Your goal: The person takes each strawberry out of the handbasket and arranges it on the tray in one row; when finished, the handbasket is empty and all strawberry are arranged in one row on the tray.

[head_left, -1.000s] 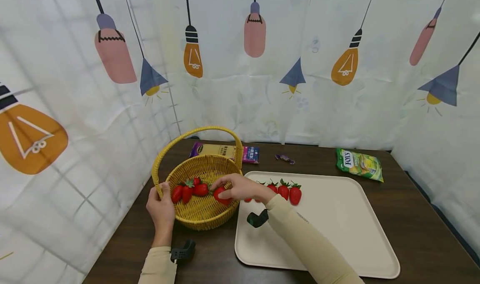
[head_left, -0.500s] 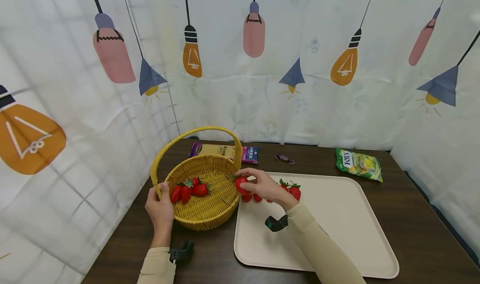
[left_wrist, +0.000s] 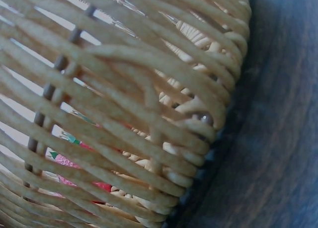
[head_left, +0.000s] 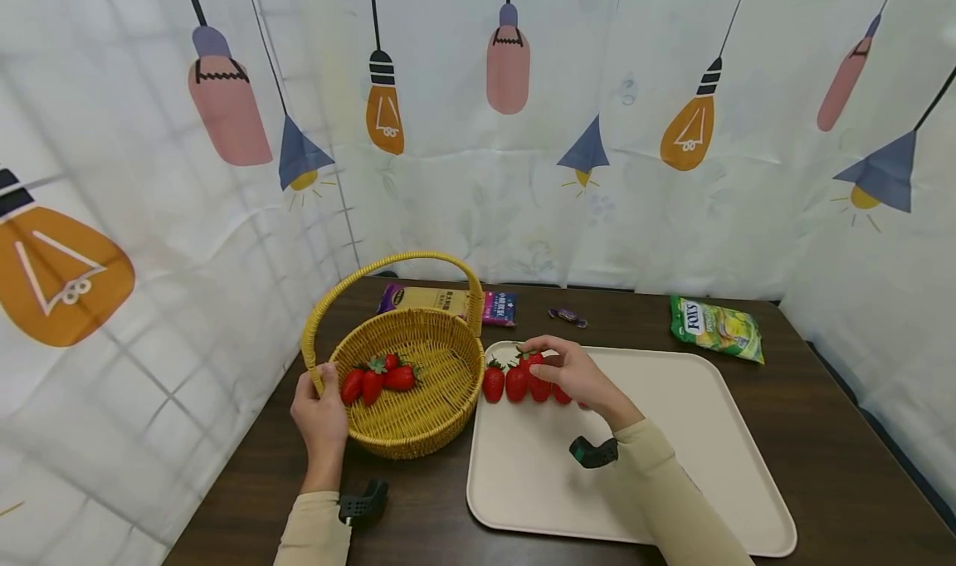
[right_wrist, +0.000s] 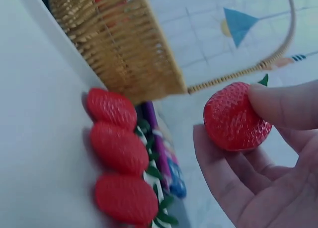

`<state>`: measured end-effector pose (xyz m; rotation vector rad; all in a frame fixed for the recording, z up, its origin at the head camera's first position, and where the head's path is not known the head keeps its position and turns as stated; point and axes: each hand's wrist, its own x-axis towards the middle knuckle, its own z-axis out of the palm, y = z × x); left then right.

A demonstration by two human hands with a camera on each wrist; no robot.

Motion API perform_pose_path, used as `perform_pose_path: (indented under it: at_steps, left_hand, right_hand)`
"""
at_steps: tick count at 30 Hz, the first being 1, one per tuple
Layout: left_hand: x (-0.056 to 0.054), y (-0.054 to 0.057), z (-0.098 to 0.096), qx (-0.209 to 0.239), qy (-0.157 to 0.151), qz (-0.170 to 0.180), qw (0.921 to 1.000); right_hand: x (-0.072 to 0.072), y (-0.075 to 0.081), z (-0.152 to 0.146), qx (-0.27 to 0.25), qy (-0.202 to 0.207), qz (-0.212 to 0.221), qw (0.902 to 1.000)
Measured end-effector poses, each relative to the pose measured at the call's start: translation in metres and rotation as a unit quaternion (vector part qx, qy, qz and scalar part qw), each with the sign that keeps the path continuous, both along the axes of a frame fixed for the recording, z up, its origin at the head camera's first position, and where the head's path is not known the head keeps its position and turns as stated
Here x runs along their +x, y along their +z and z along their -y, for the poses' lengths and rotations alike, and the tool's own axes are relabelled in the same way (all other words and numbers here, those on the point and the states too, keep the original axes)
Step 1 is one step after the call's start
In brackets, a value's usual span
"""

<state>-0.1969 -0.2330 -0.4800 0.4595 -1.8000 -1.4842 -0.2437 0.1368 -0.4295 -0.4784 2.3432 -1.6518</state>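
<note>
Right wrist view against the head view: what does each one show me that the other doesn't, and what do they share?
Only the right wrist view shows the grip closely: the right hand pinches a strawberry between thumb and fingers, lifted off the tray.

Only the head view shows the left hand holding the basket rim, three strawberries in the basket, the green candy bag and the small wrapped candy.

Both show the wicker basket, the cream tray and the row of strawberries on the tray.

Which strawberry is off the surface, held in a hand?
The strawberry pinched in the right hand; the others lie on the tray or in the basket.
</note>
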Motion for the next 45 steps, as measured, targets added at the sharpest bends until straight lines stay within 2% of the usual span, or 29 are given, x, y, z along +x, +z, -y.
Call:
perform_pose_path:
  at_steps: [5, 13, 22, 29, 33, 45]
  left_hand:
    - [0.001, 0.001, 0.000, 0.001, 0.001, 0.005, 1.0000]
    - [0.001, 0.001, 0.000, -0.004, -0.003, 0.010, 0.9999]
    - [0.000, 0.001, 0.000, -0.002, -0.006, -0.001, 1.0000]
    - [0.000, 0.000, 0.000, -0.001, -0.009, -0.001, 1.0000]
    - [0.001, 0.000, -0.001, -0.003, -0.011, 0.004, 0.9999]
    - [0.000, -0.001, 0.001, 0.009, -0.017, -0.007, 0.9998]
  right_hand:
    - [0.000, -0.004, -0.018, -0.004, -0.046, 0.000, 0.9989]
    - [0.000, -0.014, -0.048, -0.013, -0.073, 0.016, 0.9971]
    - [0.004, -0.017, -0.081, -0.018, -0.117, 0.024, 0.9927]
    - [0.006, -0.022, -0.102, -0.022, -0.128, 0.023, 0.9913]
    - [0.008, -0.029, -0.115, -0.019, -0.143, 0.032, 0.9891]
    - [0.008, -0.051, -0.148, -0.005, -0.174, 0.047, 0.9837]
